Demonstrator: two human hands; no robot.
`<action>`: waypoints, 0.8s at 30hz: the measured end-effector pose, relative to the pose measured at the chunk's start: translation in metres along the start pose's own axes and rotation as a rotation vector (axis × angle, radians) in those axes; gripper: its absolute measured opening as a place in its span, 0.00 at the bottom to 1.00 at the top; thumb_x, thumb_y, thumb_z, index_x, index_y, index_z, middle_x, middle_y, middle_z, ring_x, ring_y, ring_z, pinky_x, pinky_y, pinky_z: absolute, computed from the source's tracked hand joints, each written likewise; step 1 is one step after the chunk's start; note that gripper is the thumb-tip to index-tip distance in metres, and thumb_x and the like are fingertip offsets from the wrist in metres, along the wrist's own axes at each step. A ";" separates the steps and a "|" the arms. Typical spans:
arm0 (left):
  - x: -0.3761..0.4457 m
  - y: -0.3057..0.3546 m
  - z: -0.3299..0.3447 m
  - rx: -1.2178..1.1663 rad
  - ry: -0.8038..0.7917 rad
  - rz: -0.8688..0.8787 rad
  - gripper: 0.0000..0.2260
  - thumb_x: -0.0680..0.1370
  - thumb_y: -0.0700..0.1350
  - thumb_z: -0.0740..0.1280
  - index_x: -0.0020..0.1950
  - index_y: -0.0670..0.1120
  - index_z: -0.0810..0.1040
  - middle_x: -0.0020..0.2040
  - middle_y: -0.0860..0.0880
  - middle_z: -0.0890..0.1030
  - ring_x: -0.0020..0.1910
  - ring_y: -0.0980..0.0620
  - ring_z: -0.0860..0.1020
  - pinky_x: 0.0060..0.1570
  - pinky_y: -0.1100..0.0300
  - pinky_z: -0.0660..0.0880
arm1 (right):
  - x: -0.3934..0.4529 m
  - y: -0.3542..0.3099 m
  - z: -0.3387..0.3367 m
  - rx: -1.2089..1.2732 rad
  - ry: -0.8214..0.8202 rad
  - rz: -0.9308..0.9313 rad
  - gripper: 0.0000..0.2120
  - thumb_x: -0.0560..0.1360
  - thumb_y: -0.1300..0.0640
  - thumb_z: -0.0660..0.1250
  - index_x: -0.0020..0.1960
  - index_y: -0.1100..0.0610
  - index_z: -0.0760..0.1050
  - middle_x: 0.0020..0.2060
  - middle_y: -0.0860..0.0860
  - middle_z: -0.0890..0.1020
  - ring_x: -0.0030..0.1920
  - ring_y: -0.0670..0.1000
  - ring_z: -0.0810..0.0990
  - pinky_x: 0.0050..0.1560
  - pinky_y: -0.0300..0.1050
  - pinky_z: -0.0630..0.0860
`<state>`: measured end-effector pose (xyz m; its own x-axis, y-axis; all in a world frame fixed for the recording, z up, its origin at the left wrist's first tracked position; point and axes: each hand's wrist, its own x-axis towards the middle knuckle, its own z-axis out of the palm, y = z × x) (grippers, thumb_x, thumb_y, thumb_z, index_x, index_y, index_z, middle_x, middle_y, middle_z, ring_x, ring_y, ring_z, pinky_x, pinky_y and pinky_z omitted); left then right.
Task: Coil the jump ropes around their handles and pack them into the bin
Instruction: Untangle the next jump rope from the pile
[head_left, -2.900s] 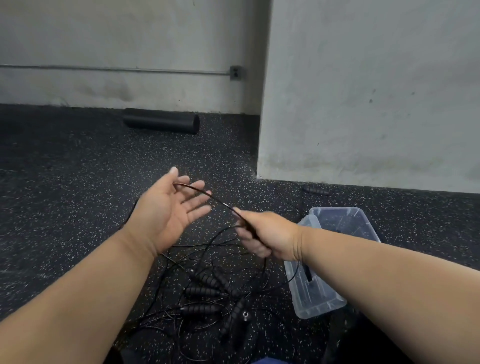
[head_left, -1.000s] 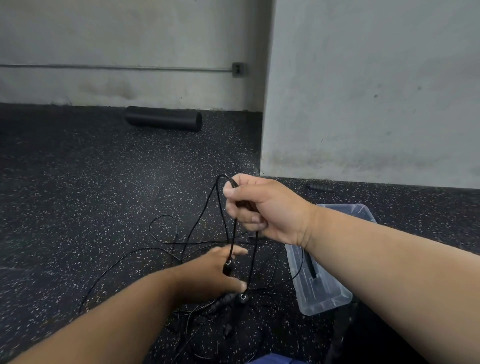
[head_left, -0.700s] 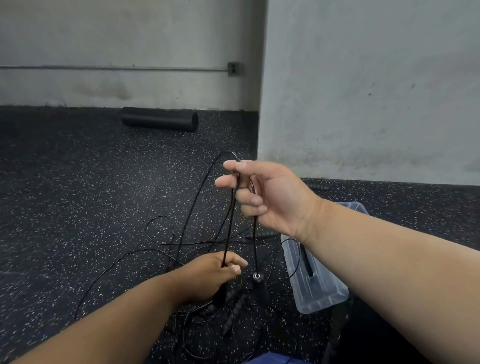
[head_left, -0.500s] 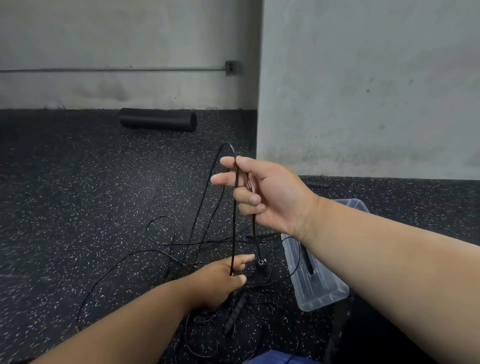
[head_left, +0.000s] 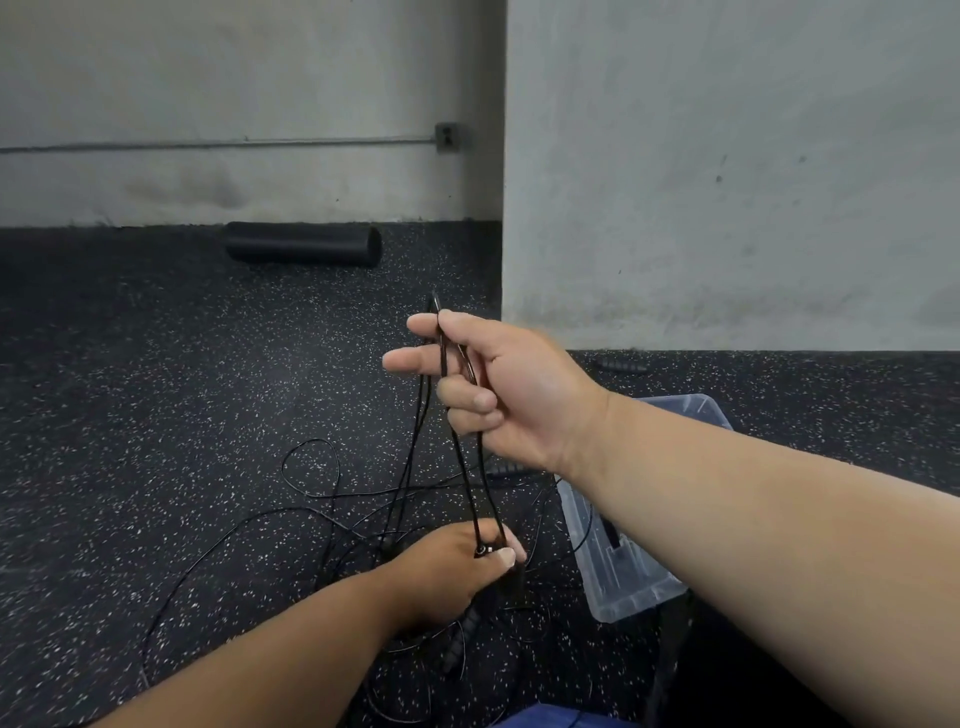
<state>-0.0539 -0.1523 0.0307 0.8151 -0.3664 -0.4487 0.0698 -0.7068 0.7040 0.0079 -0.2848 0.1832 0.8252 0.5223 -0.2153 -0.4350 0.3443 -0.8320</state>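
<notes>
My right hand (head_left: 498, 387) is raised over the floor and pinches a folded loop of thin black jump rope cord (head_left: 470, 483), whose strands hang down from it. Below, my left hand (head_left: 452, 566) grips the two rope handles together; only their metal-tipped ends show at my fingertips. More black cord (head_left: 311, 467) lies tangled on the speckled floor, with another ribbed handle (head_left: 460, 642) under my left hand. The clear plastic bin (head_left: 623, 587) stands on the floor to the right, partly hidden by my right forearm.
A black foam roller (head_left: 304, 244) lies against the far wall. A grey concrete pillar (head_left: 727, 171) rises behind the bin, with a loose black handle (head_left: 621, 365) at its base. Dark speckled rubber flooring spreads to the left.
My left hand has closed on both handle ends and drawn them together below my right hand. My right hand kept the folded cord raised, and the hanging strands now run straight between the hands.
</notes>
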 end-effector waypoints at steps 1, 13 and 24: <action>-0.001 0.000 -0.001 -0.005 -0.007 -0.002 0.07 0.84 0.53 0.65 0.54 0.60 0.83 0.54 0.58 0.85 0.56 0.58 0.81 0.64 0.54 0.77 | 0.001 -0.003 -0.002 -0.076 0.007 -0.025 0.13 0.87 0.53 0.58 0.63 0.59 0.76 0.53 0.58 0.87 0.25 0.43 0.61 0.24 0.36 0.55; -0.030 0.030 -0.068 -0.375 0.343 0.125 0.13 0.88 0.49 0.59 0.51 0.52 0.83 0.51 0.49 0.85 0.48 0.56 0.80 0.52 0.57 0.76 | 0.004 -0.012 -0.060 -1.054 0.230 0.000 0.23 0.80 0.37 0.63 0.72 0.45 0.73 0.60 0.43 0.81 0.49 0.48 0.86 0.54 0.53 0.84; -0.026 0.029 -0.091 -1.106 0.510 0.086 0.13 0.88 0.49 0.58 0.60 0.47 0.81 0.54 0.44 0.84 0.53 0.45 0.83 0.54 0.43 0.82 | 0.001 0.055 -0.051 -0.849 -0.140 0.205 0.09 0.85 0.50 0.65 0.58 0.55 0.77 0.46 0.52 0.83 0.46 0.51 0.80 0.50 0.49 0.75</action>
<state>-0.0209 -0.1078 0.1135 0.9560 0.0688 -0.2851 0.2534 0.2958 0.9210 0.0037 -0.3048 0.1116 0.6847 0.6197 -0.3836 -0.1094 -0.4330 -0.8947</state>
